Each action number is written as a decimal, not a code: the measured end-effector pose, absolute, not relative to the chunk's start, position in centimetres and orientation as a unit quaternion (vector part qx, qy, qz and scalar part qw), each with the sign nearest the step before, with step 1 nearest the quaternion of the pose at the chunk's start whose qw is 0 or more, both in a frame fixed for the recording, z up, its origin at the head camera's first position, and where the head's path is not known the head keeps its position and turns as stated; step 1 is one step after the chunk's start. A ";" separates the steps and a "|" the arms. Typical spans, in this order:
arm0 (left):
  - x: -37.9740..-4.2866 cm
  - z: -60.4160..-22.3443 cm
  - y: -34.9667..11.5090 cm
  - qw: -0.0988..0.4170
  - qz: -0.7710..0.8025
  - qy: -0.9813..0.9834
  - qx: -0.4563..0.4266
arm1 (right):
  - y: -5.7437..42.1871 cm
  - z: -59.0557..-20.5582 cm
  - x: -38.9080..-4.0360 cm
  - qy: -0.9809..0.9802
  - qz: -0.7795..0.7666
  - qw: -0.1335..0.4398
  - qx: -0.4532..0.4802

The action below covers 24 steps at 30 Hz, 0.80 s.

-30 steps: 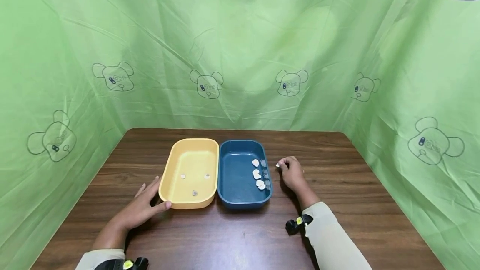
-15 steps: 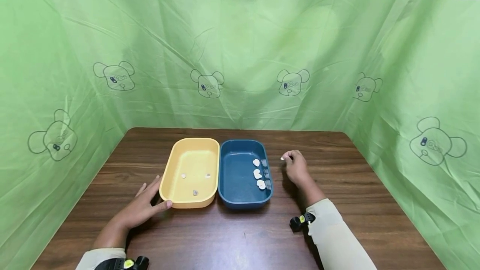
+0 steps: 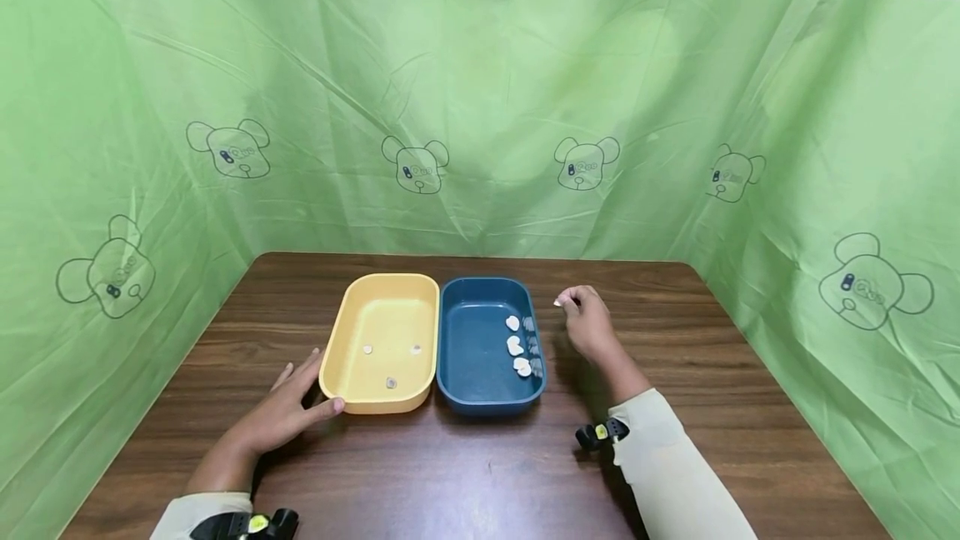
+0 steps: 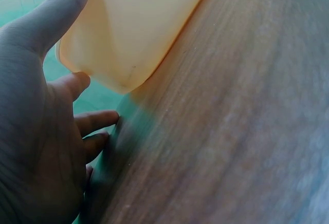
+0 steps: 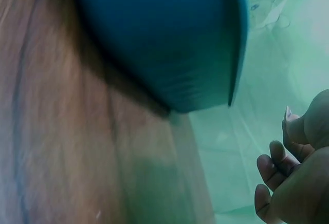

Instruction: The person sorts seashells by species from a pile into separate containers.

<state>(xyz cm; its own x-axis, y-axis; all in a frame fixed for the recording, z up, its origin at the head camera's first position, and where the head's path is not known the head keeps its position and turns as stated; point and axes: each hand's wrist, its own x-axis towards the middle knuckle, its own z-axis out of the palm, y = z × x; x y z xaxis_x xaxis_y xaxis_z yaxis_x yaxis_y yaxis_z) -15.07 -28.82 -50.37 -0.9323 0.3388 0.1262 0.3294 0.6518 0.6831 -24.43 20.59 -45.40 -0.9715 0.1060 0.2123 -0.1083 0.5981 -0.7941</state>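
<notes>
My left hand (image 3: 281, 415) rests against the near left corner of a yellow tray (image 3: 381, 407), thumb at its front and fingers spread along its side. Three small pale pieces, one a greyish piece (image 3: 391, 383), lie on that tray's floor. To the right of the blue tray (image 3: 491, 408), my right hand (image 3: 590, 325) is raised over the table. Between its thumb and index finger it pinches a small white piece (image 5: 288, 113), whose kind is too small to tell. Several flat white pieces, such as one roundish piece (image 3: 512, 322), lie along the blue tray's right side.
Both trays stand side by side on a dark wooden table (image 3: 480, 473). A green curtain (image 3: 487, 215) with printed bear faces hangs round the table's back and sides. Black cameras are strapped to both wrists.
My right hand has moved away from me, toward the table's back, with the small white piece still pinched. The left hand and both trays have stayed where they were.
</notes>
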 end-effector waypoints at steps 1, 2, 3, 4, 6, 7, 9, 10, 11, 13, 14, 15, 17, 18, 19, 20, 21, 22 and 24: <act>-15.1 -50.4 -28.8 0.007 0.374 0.909 0.183 | 20.3 -45.1 -24.4 -0.884 0.451 0.122 0.003; -15.1 -50.5 -28.8 0.007 0.374 0.909 0.182 | 20.1 -44.8 -24.3 -0.883 0.453 0.124 0.006; -15.0 -50.5 -28.8 0.008 0.374 0.909 0.181 | 19.8 -44.5 -24.2 -0.881 0.456 0.124 0.007; -15.1 -50.5 -28.8 0.008 0.374 0.910 0.181 | 19.5 -44.3 -24.2 -0.880 0.460 0.122 0.009; -15.1 -50.5 -28.8 0.009 0.374 0.910 0.181 | 18.9 -43.8 -24.0 -0.878 0.465 0.119 0.007; -15.1 -50.5 -28.8 0.010 0.374 0.910 0.180 | 18.6 -43.6 -23.9 -0.876 0.468 0.115 0.005; -15.1 -50.5 -28.8 0.012 0.372 0.911 0.179 | 17.9 -43.2 -23.7 -0.873 0.476 0.108 0.001; -15.1 -50.4 -28.8 0.012 0.371 0.911 0.178 | 17.5 -43.0 -23.6 -0.871 0.480 0.106 -0.001; -15.1 -50.4 -28.8 0.012 0.370 0.911 0.178 | 17.1 -42.8 -23.4 -0.869 0.483 0.106 -0.001; -15.1 -50.3 -28.7 0.011 0.368 0.913 0.179 | 16.4 -42.6 -23.2 -0.865 0.490 0.107 0.001; -15.1 -50.3 -28.7 0.009 0.367 0.913 0.179 | 16.1 -42.5 -23.1 -0.863 0.493 0.107 0.003; -15.0 -50.2 -28.7 0.008 0.367 0.913 0.180 | 15.7 -42.4 -22.9 -0.862 0.495 0.106 0.005; -15.0 -50.1 -28.7 0.007 0.367 0.912 0.180 | 15.0 -42.2 -22.7 -0.861 0.498 0.105 0.010; -15.0 -50.1 -28.7 0.007 0.367 0.913 0.180 | 14.6 -42.1 -22.6 -0.859 0.501 0.104 0.012; -15.0 -50.1 -28.7 0.006 0.367 0.913 0.179 | 14.3 -42.0 -22.5 -0.859 0.502 0.102 0.015; -15.0 -50.1 -28.6 0.006 0.368 0.912 0.179 | 13.9 -41.9 -22.4 -0.859 0.503 0.097 0.016; -15.1 -50.1 -28.7 0.006 0.367 0.913 0.179 | 13.6 -41.9 -22.3 -0.858 0.505 0.093 0.020; -15.1 -50.1 -28.7 0.006 0.367 0.913 0.179 | 13.2 -41.8 -22.2 -0.858 0.505 0.090 0.024; -15.1 -50.2 -28.7 0.005 0.367 0.913 0.179 | 12.6 -41.7 -22.1 -0.860 0.502 0.084 0.033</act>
<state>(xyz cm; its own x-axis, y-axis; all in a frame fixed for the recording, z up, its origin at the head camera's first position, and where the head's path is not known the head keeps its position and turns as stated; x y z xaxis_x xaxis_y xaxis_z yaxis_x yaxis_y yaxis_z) -15.15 -28.75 -50.25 -0.9355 0.3314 0.1221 0.3237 0.6660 0.6721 -22.11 12.63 -41.67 -0.9838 0.0273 0.1772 -0.1408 0.4941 -0.8579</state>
